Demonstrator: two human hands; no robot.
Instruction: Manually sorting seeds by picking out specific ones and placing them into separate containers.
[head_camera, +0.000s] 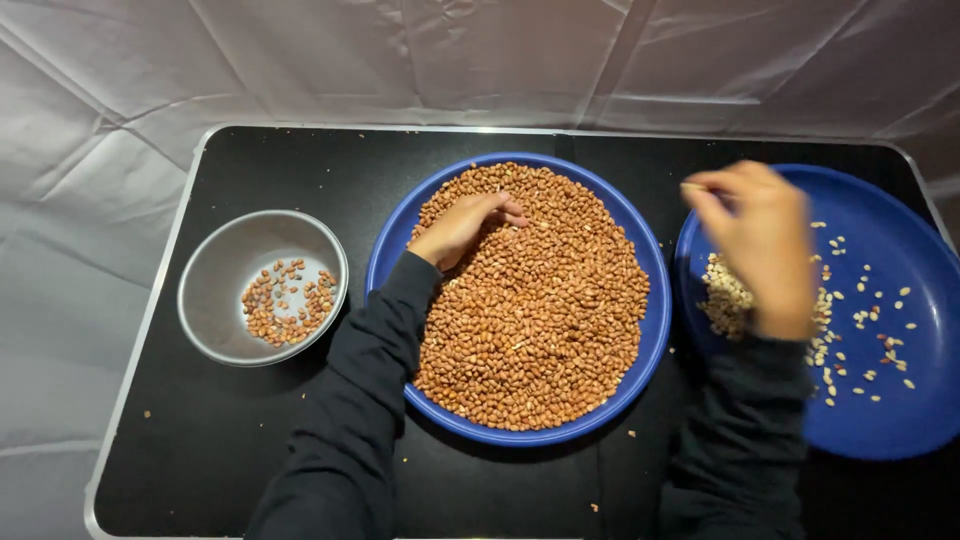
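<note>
Left hand (462, 228) rests on the heap of red-brown peanuts (540, 320), fingers curled loosely together, in the blue dish (655, 320) at bench (200, 440) centre. Right hand (762, 245), blurred, fingertips pinched together, hovers over the second blue dish (900, 420) at the right edge, with its pale peanuts (725, 295). Metal bowl (215, 270) near the left edge holds a few peanuts.

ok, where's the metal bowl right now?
Head view: the metal bowl sits on the black table's left side, just left of the blue plate heaped with peanuts.
</note>
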